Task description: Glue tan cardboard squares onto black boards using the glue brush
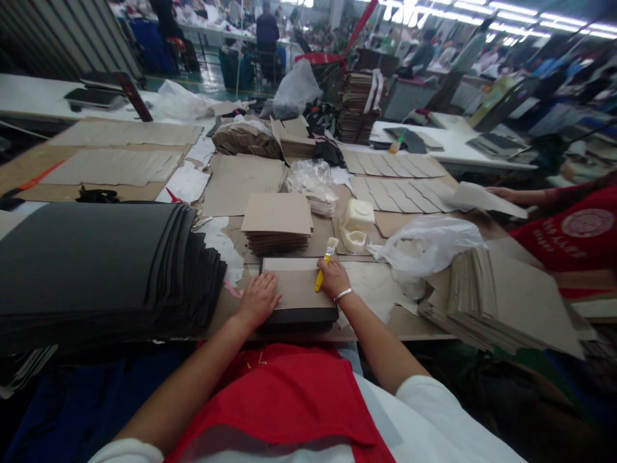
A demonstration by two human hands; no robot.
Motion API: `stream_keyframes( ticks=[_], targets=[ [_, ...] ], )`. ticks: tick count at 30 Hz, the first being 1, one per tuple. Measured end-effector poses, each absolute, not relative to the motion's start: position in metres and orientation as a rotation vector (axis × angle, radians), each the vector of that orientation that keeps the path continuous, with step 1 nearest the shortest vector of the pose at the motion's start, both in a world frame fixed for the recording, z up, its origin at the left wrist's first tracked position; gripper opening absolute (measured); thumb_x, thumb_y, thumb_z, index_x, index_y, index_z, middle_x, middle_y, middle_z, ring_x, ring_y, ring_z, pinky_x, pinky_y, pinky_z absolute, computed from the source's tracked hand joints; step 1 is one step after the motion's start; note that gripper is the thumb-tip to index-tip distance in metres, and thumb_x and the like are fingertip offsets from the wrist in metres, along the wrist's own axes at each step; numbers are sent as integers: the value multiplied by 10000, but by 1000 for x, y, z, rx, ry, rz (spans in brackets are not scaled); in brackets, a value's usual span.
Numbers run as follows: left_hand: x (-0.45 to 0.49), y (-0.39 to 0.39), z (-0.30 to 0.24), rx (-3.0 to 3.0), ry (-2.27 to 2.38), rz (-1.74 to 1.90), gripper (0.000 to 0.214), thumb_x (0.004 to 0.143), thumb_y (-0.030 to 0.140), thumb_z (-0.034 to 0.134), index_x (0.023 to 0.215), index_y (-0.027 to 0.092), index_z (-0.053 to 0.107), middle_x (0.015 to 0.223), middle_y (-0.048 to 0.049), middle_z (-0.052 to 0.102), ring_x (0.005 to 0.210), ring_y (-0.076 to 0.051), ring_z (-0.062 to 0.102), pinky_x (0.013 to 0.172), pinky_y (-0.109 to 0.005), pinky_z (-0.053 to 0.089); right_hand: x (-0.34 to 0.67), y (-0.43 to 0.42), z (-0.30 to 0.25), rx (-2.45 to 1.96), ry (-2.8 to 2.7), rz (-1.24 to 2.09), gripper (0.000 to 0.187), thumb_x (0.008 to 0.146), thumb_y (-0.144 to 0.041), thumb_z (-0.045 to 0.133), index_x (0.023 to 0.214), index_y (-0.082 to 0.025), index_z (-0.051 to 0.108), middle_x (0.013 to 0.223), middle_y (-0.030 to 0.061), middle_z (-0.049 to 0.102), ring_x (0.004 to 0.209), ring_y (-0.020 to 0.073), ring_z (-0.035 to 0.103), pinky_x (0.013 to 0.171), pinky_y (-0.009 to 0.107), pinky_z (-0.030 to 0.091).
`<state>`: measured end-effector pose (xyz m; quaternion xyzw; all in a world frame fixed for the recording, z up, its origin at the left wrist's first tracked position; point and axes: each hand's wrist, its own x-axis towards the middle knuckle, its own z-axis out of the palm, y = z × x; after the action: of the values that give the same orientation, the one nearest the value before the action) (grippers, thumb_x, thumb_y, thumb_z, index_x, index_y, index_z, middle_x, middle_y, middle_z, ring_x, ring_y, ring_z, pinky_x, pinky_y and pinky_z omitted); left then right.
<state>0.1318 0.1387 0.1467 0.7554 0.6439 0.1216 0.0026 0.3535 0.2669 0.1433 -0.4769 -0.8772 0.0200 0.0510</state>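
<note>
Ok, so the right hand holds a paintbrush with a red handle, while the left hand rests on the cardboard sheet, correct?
No: the handle is yellow, not red, as the head view shows. The right hand does hold the paintbrush, and the left hand rests on the cardboard sheet.

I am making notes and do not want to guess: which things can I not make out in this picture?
In the head view:
Brush handle: partly hidden by the right hand.
Cardboard: partly covered by the left hand.
Dark sheets: cut off by the left edge.
Small print on the co-worker's red apron: too blurred to read.
</note>
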Motion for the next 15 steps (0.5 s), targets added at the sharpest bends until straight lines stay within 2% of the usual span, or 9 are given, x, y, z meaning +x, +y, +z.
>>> stream_keyframes(
  ticks=[3,5,9,12,15],
  targets=[
    [163,176,151,2485,1798,419,378,869,256,460,1202,98,542,1289,-155,533,1234,-237,448,1045,-370,352,380,269,145,-1603,-2506,87,242,809,-173,484,1024,-137,590,844,116,665,810,212,595,750,299,398],
    [188,205,153,2505,1704,357,333,873,221,450,1163,98,559,1252,-157,548,1184,-225,481,1008,-350,383,398,266,145,-1610,-2326,148,221,850,-263,465,1002,-151,580,853,103,673,772,198,610,692,283,415],
    [230,251,154,2469,1628,203,233,866,133,422,967,104,630,1023,-139,626,1013,-217,557,850,-322,458,424,259,155,-1477,-1977,390,340,885,-431,414,1053,-161,534,834,70,683,700,160,630,619,256,449],
    [240,267,154,2429,1656,186,219,846,104,430,889,104,645,945,-137,632,944,-216,578,769,-306,467,435,260,172,-1408,-1657,607,426,905,-488,345,1126,-164,513,674,-1,630,521,98,562,529,214,441],
    [231,271,154,2338,1766,217,228,855,145,424,878,109,648,925,-128,639,878,-199,596,743,-291,463,441,269,191,-1380,-1370,789,482,894,-544,318,1013,-158,581,548,-47,528,399,54,442,415,173,368]
  ],
)
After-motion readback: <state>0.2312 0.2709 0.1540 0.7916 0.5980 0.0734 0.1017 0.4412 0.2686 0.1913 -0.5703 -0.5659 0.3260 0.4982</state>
